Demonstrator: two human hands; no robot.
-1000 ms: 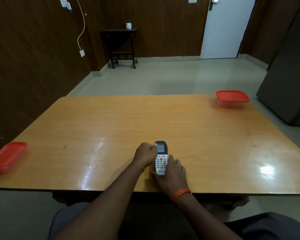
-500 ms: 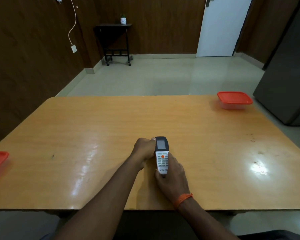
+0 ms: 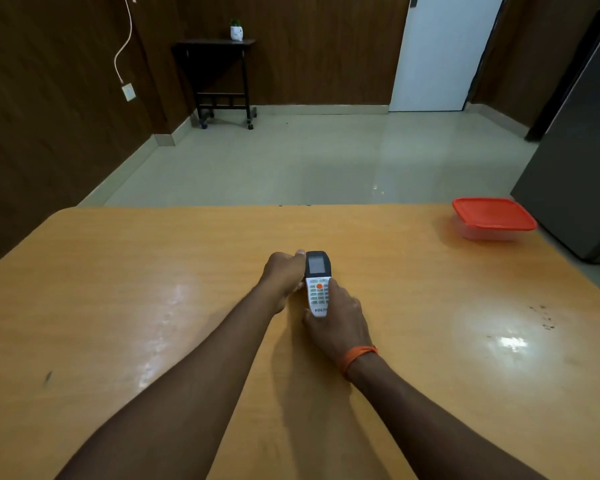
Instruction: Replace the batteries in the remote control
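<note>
I see the left hand (image 3: 280,276) and right hand (image 3: 338,322) clasping 1 remote control (image 3: 317,284), its back hidden; 1 red-lidded container (image 3: 494,218) at 2 o'clock.

I can read one word only: blue letters "VOLTA" on the white lower end of the remote (image 3: 317,292), mid-frame. The right hand (image 3: 340,323) cuts the word off. Its other print is too small for me to read.

Head cam, wide-angle, fwd/down over table (image 3: 153,271)
</note>
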